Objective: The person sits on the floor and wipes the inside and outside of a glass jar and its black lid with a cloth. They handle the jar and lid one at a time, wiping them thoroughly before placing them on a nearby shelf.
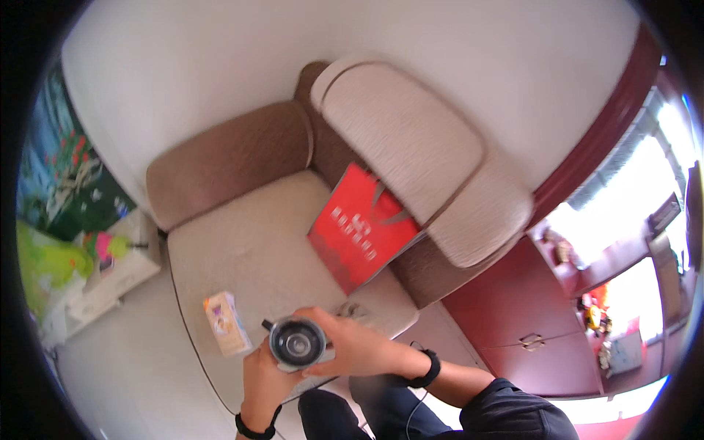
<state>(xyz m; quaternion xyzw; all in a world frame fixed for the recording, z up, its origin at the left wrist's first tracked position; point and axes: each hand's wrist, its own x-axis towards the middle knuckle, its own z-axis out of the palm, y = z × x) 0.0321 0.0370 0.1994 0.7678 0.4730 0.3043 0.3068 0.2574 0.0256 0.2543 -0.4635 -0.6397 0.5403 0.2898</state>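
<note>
Both my hands are wrapped around a round, cup-like thing [297, 342] with a dark rim, a pale lower body and a small black tab at its left. I look down into its grey, ringed inside; its exact kind I cannot make out. My left hand [265, 375] grips it from below left, its fingers partly hidden. From the right, my right hand [352, 343] curls around it. Just left of the hands, a small white and orange box [227, 324] rests on the sofa seat [246, 242]. A small crumpled thing [352, 309] lies beyond my right hand.
A red paper bag [363, 231] leans against the sofa's backrest, under a large beige cushion [411, 132]. At the right stands a dark red cabinet [513, 308] below a bright window. A white drawer unit [117, 275] with toys is at the left. My legs are below.
</note>
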